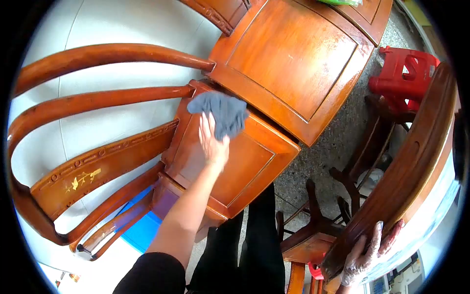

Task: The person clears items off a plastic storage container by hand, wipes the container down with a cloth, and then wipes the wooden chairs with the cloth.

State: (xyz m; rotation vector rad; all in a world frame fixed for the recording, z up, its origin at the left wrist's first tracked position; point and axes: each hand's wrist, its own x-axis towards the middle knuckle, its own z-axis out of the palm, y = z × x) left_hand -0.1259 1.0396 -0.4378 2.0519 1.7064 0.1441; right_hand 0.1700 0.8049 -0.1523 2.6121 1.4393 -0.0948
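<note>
My left hand [214, 142] has hold of a grey cloth [223, 110], pressed near the back corner of a wooden chair's seat [240, 161]. The cloth is bunched and slightly blurred. That chair has a curved armrest [107, 100] and a carved back panel [98, 169] with a gold bird-and-branch inlay. Over at the lower right, my right hand [364, 257], in a thin clear plastic glove, rests on the rim of a round wooden table [391, 196]. Its fingers are spread, with nothing in them.
A second wooden chair seat [293, 59], shiny with reflections, stands right beside the first. A red plastic stool [406, 73] is at the upper right. Dark wooden legs [313, 206] crowd under the table. Something bright green [340, 2] lies at the top edge. A blue object [142, 220] sits behind the chair.
</note>
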